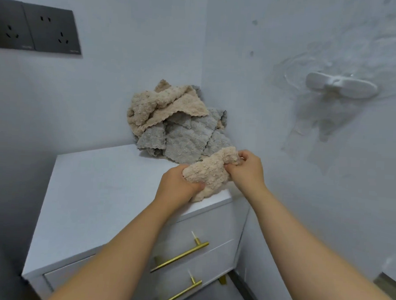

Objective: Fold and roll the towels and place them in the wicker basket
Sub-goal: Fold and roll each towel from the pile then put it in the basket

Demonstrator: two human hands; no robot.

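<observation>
Bridging left grip [178, 183] and right grip [247, 169], the beige towel [210, 171] lies bunched.

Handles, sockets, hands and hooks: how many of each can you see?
Handles: 2
Sockets: 2
Hands: 2, left hand and right hand, both gripping a towel
Hook: 1
Total: 7

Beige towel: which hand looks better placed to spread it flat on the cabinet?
Probably the left hand: it grips the towel at its near end, beside the bare cabinet top. The right hand pinches the far end, by the wall.
</observation>
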